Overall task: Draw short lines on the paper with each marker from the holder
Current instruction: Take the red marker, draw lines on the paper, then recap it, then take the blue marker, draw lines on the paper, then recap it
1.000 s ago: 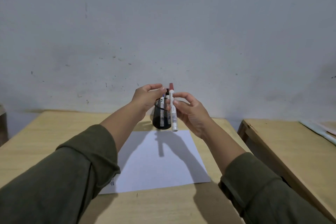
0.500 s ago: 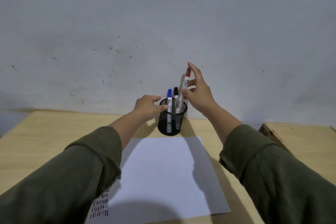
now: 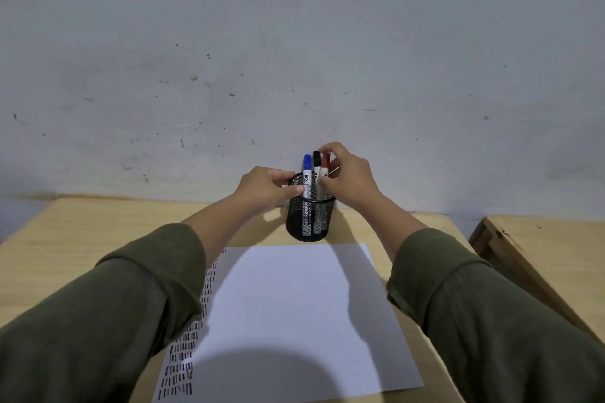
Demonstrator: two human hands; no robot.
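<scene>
Fingertips (image 3: 324, 154) pinching red marker (image 3: 325, 163)

Black mesh holder (image 3: 310, 219) beyond the line-marked paper (image 3: 294, 311) — blue (image 3: 306, 173), black (image 3: 316, 162), red (image 3: 325, 163) markers upright.

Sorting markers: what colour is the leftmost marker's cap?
Blue cap, clearest in the head view.

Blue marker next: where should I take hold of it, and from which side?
Pinch the blue marker by its cap and upper barrel, coming down from above and lifting straight up. It stands near upright in the mesh holder, whose wall blocks its lower half. It is leftmost, so its left side is clear; the black marker crowds its right. The left hand already steadies the holder's rim.
</scene>
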